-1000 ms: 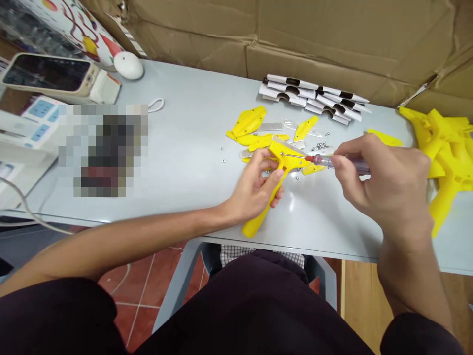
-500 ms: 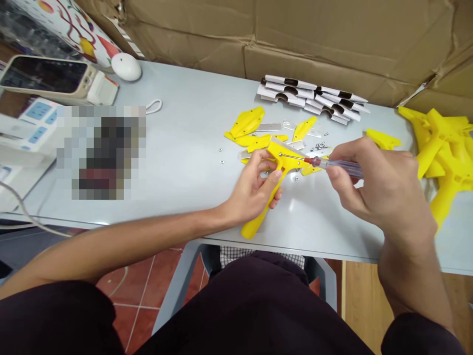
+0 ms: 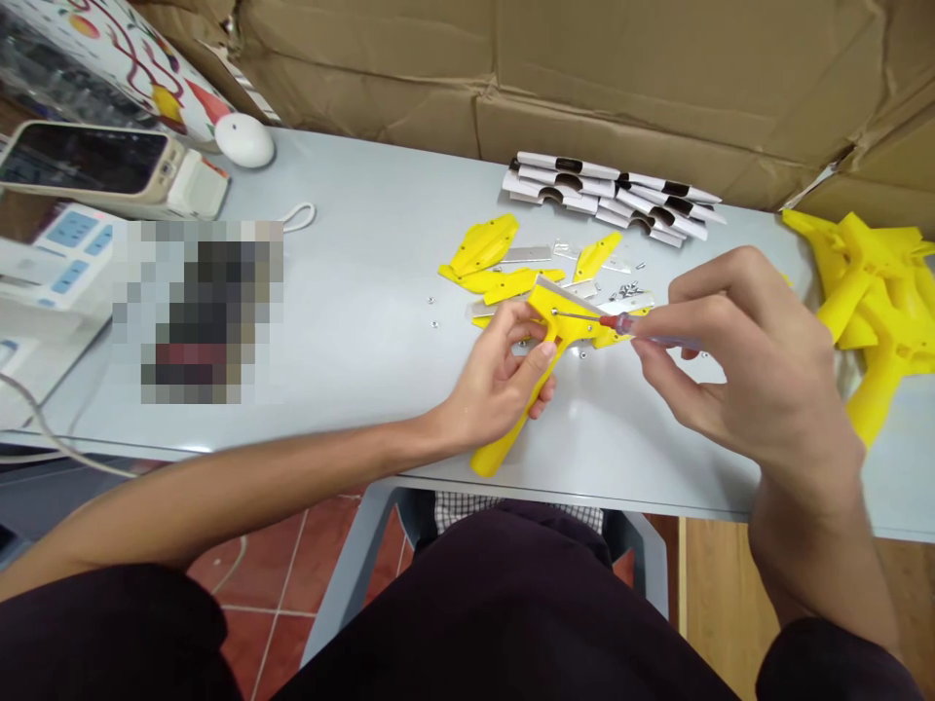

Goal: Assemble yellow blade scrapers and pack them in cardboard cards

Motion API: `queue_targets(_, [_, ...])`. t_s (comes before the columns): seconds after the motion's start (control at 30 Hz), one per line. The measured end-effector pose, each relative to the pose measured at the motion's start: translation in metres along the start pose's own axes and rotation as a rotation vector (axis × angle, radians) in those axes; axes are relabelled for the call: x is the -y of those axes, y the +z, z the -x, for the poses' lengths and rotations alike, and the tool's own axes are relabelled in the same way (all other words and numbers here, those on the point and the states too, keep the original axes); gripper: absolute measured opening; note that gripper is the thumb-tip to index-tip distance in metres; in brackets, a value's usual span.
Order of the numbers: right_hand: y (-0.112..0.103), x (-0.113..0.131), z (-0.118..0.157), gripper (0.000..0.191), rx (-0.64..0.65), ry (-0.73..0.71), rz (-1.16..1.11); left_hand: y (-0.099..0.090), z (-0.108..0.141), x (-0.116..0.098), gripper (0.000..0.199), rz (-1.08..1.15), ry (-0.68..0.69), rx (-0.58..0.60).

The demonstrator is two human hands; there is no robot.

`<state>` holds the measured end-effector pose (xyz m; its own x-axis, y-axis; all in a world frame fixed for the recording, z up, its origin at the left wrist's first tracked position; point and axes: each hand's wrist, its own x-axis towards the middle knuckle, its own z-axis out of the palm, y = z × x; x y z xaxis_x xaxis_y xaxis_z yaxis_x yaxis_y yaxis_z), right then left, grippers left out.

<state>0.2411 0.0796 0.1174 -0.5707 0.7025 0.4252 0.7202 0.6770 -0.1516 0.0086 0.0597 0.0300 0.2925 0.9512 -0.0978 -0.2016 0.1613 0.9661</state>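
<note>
My left hand (image 3: 504, 380) is wrapped round the neck of a yellow scraper-like tool (image 3: 501, 448), whose wide head has a metal strip along its upper edge. In my right hand (image 3: 752, 360) is a screwdriver (image 3: 620, 323) with a clear handle and a red collar. Its thin shaft points left, and the tip meets a screw (image 3: 554, 312) in the yellow head. Behind the head lie loose yellow plates (image 3: 483, 243), flat metal blades (image 3: 527, 254) and a small heap of screws (image 3: 629, 292).
White folded card pieces (image 3: 562, 180) lie at the back against the cardboard (image 3: 657, 88). Yellow handles (image 3: 877, 292) are piled at the right. A phone (image 3: 88, 156), a white egg-shaped object (image 3: 244, 140), a power strip (image 3: 73, 248) and a blurred-out item (image 3: 211, 312) occupy the left.
The fingers of my right hand have shifted round the screwdriver handle, covering more of it. The view has moved slightly; my left hand keeps its hold on the yellow tool.
</note>
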Motion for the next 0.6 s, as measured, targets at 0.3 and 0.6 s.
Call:
queue_targets(0.3, [-0.001,-0.008,0.009,0.02,-0.032,0.134,0.074,0.002,0.001,-0.003,0.02,-0.024,0.008,0.007])
queue_targets(0.6, [-0.001,-0.013,0.004,0.023,-0.124,-0.028,0.187,0.002,0.001,-0.003,0.018,-0.032,0.009,-0.001])
